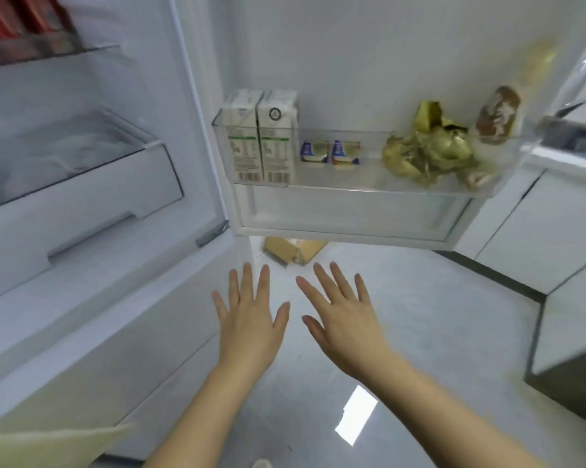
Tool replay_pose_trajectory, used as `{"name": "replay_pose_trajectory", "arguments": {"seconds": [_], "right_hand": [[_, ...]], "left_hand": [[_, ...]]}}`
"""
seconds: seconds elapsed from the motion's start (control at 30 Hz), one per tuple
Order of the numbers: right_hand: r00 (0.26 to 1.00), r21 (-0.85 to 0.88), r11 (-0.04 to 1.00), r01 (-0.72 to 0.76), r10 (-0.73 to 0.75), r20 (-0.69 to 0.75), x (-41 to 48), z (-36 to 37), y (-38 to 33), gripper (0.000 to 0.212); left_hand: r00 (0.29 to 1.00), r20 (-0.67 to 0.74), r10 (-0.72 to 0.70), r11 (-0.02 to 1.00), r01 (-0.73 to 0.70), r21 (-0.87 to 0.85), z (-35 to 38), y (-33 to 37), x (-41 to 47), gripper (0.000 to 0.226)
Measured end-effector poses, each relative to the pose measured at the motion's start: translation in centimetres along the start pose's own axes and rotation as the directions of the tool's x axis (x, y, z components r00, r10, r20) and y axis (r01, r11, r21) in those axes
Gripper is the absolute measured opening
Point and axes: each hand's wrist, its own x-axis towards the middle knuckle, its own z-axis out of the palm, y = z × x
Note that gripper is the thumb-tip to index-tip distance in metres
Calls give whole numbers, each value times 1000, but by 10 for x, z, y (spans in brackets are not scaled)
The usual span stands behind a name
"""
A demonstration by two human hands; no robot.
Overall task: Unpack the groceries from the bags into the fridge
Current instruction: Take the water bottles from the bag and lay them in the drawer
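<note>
I have the fridge (82, 184) open, and its door shelf (352, 190) already carries two milk cartons (261, 143), two small tubs (330, 153) and a crumpled gold packet (426, 150), so I judge much is stowed. A brown bag (295, 251), blurred, lies on the floor beyond the door; perhaps more remains there. My left hand (247, 319) and right hand (349, 325) hang spread flat, holding and touching nothing.

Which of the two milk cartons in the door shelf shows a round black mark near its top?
The right carton, the one beside the two small tubs. The left carton, at the shelf's hinge end, shows no such mark.
</note>
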Motion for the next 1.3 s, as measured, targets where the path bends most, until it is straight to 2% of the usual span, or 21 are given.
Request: {"name": "replay_pose_trajectory", "arguments": {"seconds": [0.13, 0.33, 0.47, 0.6, 0.77, 0.93, 1.03, 1.13, 1.3], "right_hand": [[977, -17, 977, -211, 211, 12, -81, -7, 51, 57], [890, -57, 889, -455, 457, 16, -183, -31, 116, 55], [794, -96, 789, -607, 607, -36, -237, -46, 149, 63], [671, -115, 663, -740, 739, -56, -285, -62, 175, 63], [498, -152, 483, -862, 864, -77, -343, -83, 211, 64], [268, -146, 256, -956, 961, -69, -395, -99, 246, 68], [153, -155, 138, -978, 984, -90, -424, -105, 262, 69], [7, -131, -9, -991, 993, -118, -449, -108, 268, 65], [-221, -119, -236, -964, 966, -132, -493, -118, 262, 66]], "left_hand": [[985, 49, 167, 986, -167, -3, 27, 69, -39, 71], [917, 73, 393, 919, -390, -49, 52, 166, -89, 71], [837, 91, 540, 841, -532, -96, 61, 220, -111, 70], [740, 131, 660, 751, -648, -125, 74, 272, -126, 70], [583, 151, 799, 602, -777, -184, 94, 345, -148, 70], [367, 152, 918, 395, -884, -250, 115, 427, -165, 70], [232, 144, 962, 264, -925, -274, 125, 472, -179, 70], [110, 143, 984, 149, -943, -297, 135, 506, -196, 70], [-54, 154, 987, -10, -962, -272, 147, 536, -236, 71]]}}
